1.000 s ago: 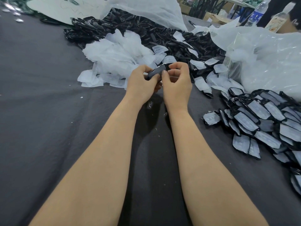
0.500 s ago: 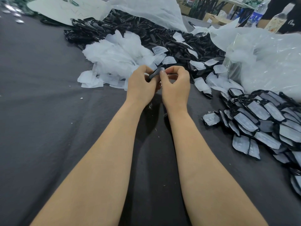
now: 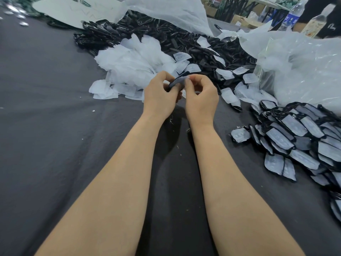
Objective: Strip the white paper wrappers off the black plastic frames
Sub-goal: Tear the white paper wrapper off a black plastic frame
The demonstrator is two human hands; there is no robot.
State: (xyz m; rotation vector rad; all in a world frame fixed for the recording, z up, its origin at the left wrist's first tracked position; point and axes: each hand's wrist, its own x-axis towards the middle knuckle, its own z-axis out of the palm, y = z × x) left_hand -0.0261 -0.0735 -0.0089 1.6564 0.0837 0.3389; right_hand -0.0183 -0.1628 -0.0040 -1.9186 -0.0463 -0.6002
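Frame (image 3: 176, 82), black and partly clad in a white wrapper (image 3: 183, 79), sits between both hands above the middle of the dark cloth (image 3: 55, 130). It tilts up toward 1 o'clock. The left hand (image 3: 159, 95) curls its fingers round the frame's lower end. The right hand (image 3: 201, 97) pinches the wrapper at the upper end between thumb and forefinger, with its other fingers curled in. The fingers hide most of the frame, so how far the wrapper is peeled cannot be told.

At 11 o'clock from the hands, just beyond the left knuckles, lies a heap of loose wrappers (image 3: 132, 61). At 12 o'clock a pile of bare frames (image 3: 166, 34) spreads across the cloth, with stray wrappers scattered over its near edge close to the fingertips. At 3 to 4 o'clock a stack of wrapped frames (image 3: 295, 137) lies well apart from the right forearm. A clear bag (image 3: 304, 71) bulges at 2 o'clock, behind that stack. Far off at 1 o'clock stand two bottles (image 3: 293, 15), and at 11 o'clock a pale sheet (image 3: 70, 10) lies flat.
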